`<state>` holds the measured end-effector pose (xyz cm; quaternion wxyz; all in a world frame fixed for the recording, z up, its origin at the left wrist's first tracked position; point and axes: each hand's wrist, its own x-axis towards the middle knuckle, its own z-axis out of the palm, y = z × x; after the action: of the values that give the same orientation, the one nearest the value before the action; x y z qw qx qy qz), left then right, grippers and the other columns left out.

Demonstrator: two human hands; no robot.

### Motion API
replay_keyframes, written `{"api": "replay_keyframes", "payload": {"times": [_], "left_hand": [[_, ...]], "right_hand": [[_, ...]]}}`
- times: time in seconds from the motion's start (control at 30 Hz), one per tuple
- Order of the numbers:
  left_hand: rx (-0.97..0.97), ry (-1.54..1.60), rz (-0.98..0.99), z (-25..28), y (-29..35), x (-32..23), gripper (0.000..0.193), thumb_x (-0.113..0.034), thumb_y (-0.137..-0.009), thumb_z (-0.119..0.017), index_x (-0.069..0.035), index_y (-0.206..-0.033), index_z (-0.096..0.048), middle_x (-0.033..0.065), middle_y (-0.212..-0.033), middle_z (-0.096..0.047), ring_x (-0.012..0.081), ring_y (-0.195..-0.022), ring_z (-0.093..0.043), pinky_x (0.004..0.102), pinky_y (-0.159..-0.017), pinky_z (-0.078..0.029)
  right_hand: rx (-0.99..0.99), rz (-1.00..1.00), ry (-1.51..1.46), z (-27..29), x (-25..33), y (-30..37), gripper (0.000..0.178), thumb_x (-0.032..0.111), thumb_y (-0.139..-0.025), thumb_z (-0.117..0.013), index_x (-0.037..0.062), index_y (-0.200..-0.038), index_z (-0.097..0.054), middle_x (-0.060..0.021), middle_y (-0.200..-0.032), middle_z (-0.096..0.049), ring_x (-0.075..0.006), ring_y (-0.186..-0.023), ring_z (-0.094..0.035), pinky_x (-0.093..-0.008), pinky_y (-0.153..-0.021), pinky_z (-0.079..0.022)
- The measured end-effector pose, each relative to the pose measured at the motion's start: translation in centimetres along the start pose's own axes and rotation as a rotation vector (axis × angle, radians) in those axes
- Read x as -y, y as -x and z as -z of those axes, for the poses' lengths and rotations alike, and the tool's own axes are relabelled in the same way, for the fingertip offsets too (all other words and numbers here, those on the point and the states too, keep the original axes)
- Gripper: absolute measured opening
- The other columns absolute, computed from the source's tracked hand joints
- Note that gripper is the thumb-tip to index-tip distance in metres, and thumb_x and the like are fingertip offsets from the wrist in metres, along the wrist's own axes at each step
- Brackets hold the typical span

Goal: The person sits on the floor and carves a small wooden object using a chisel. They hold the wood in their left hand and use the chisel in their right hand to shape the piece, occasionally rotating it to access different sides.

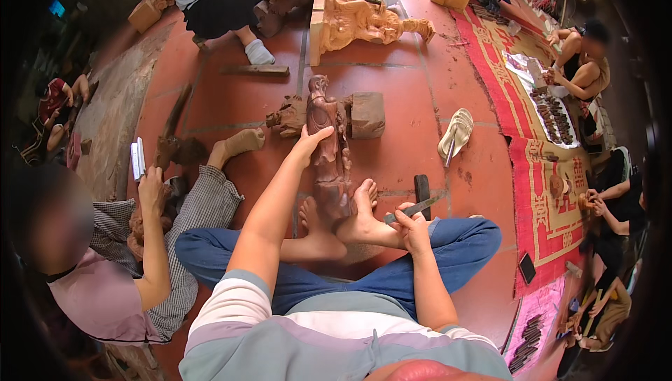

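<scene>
In front of the seated person, a reddish-brown carved wooden figure [326, 118] stretches away across the tiled floor, its head at the far end and its base near, between the person's two bare feet [362, 216]. The left hand [315, 144] is closed around its middle, thumb laid over the front, the other fingers mostly hidden. The right hand [411, 228], near the right knee, grips a flat greyish tool [424, 205], held apart from the carving. A rough wooden block [367, 115] shows on the right behind the figure's upper part; whether they touch, I can't tell. Just beyond the tool is a dark bar [421, 189], and farther right a pale sandal [457, 131]. To the left sits a neighbour in a pink top [105, 293]. Farther off, a larger orange-brown statue [357, 20] lies on its side, and along the right runs a red patterned mat [525, 241].
</scene>
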<state>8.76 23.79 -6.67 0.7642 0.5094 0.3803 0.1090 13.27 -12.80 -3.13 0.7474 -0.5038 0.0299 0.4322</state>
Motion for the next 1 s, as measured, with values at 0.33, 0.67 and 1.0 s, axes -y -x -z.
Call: {"api": "replay_keyframes", "payload": {"times": [0.33,0.67,1.0], "left_hand": [[-0.125,0.041,-0.241,-3.8,4.1,0.6,0.095,-0.025,-0.071,-0.082,0.001,-0.141,-0.024,0.0158,-0.128,-0.049,0.023,-0.114,-0.05,0.0357,-0.098,-0.041],[-0.134,-0.123,-0.659,-6.6,13.7,-0.7,0.109,-0.014,-0.068,-0.084,-0.004,-0.148,-0.011,0.0156,-0.142,-0.035,0.0254,-0.13,-0.037,0.0368,-0.109,-0.03],[-0.247,-0.313,-0.983,-8.7,14.0,-1.9,0.119,-0.021,-0.06,-0.087,-0.004,-0.148,-0.009,0.0232,-0.141,-0.04,0.0344,-0.127,-0.046,0.0426,-0.104,-0.039]], "right_hand": [[-0.025,0.076,-0.062,1.1,-0.1,0.6,0.019,0.003,-0.086,-0.066,0.008,-0.1,-0.053,-0.0027,-0.087,-0.058,-0.0164,-0.082,-0.065,-0.0308,-0.071,-0.058],[0.004,0.14,-0.083,0.4,1.1,3.7,0.016,0.001,-0.087,-0.062,0.0071,-0.099,-0.052,-0.0034,-0.084,-0.058,-0.0201,-0.081,-0.066,-0.031,-0.072,-0.059],[0.167,0.248,0.004,-4.9,2.5,7.8,0.017,0.002,-0.085,-0.067,0.0062,-0.097,-0.056,-0.0044,-0.09,-0.063,-0.0187,-0.085,-0.067,-0.0293,-0.077,-0.055]]}}
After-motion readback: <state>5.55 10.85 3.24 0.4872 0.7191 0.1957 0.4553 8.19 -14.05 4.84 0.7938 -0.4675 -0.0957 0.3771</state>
